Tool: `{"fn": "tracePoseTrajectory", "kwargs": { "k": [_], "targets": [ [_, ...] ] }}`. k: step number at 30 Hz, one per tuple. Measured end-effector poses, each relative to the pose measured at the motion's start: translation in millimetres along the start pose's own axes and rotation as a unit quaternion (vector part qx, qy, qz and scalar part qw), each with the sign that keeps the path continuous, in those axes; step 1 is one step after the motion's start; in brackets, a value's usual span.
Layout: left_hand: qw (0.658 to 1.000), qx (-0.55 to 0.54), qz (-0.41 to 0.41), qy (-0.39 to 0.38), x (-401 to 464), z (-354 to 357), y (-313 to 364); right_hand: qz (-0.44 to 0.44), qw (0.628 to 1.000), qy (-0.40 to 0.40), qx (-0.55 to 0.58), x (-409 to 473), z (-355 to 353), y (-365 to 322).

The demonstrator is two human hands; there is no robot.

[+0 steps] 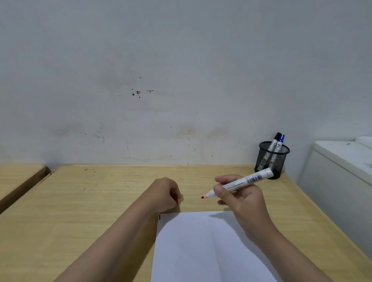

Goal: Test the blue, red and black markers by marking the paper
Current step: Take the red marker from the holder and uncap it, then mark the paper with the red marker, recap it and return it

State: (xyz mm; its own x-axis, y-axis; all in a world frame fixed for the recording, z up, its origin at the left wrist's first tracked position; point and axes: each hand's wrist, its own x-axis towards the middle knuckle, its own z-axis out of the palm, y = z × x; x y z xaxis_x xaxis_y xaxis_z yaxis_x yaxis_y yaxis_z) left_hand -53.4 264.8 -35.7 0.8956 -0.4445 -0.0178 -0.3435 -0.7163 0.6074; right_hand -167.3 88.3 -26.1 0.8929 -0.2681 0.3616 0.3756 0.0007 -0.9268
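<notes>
Head view: right hand (pixel 239 198) closed round uncapped red marker (pixel 238 183), tip pointing left, held above the desk (pixel 93 200) just beyond paper (pixel 197 248). Left hand (pixel 164 194) fisted w/ something red inside, prob. the cap. Paper lies under both wrists, short dark mark at its corner by left hand. Black marker (pixel 274 141) & blue marker (pixel 279 143) stand in mesh cup (pixel 272 160), beyond right hand.

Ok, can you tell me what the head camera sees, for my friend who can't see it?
A right hand holds an uncapped red marker above a wooden desk, near white paper. The left hand is closed around something red, probably the cap. Black and blue markers stand in a mesh pen holder by the wall.
</notes>
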Motion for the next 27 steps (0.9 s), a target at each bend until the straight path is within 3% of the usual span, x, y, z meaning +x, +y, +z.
{"fn": "tracePoseTrajectory", "kwargs": {
  "k": [9,13,22,27],
  "targets": [
    [0.977,-0.203,-0.053,0.048,-17.9,2.5,-25.0,0.022,1.0,-0.016,0.002,-1.6,9.1,5.6],
    [0.982,-0.152,-0.03,0.112,-51.6,-1.9,-33.5,0.04,0.999,-0.009,0.008,-3.0,20.0,7.2],
    [0.992,-0.076,0.02,0.099,-79.5,6.9,-45.9,0.219,0.976,0.003,0.003,11.0,80.7,27.3],
    [0.989,-0.099,0.042,0.104,-79.9,7.9,-52.7,0.199,0.978,0.026,-0.046,7.0,93.4,50.1]
  ]
}}
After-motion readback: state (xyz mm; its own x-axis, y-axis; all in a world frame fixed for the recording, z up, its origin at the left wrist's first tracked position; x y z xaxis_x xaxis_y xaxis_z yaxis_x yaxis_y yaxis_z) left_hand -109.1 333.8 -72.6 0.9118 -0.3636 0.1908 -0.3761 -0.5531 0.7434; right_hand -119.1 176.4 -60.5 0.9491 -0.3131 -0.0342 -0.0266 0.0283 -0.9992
